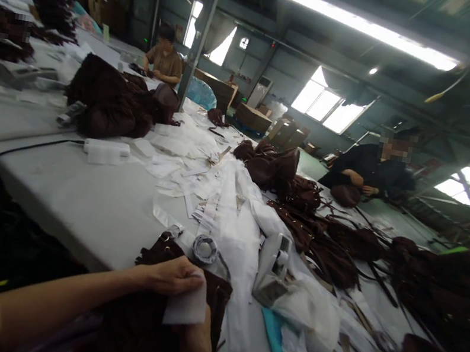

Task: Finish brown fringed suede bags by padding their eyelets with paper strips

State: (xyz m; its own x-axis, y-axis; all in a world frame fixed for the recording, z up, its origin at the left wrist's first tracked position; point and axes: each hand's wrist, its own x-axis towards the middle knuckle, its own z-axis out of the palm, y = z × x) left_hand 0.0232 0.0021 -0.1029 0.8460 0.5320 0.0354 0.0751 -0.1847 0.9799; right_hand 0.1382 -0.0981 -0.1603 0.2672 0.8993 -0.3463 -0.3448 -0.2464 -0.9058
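A brown bag and a small white sheet

The bag [146, 329] is dark brown and looks soft. Its top lies flat at the near edge of the table [57, 188], and its lower part is too dark to see well. A shiny ring [166, 236] sits by its top left corner. The white sheet [186, 307] is thin, with four sides. It is tilted over the bag, its top pinched in the left hand [179, 278]. The right hand [197, 338] is at its lower right side.
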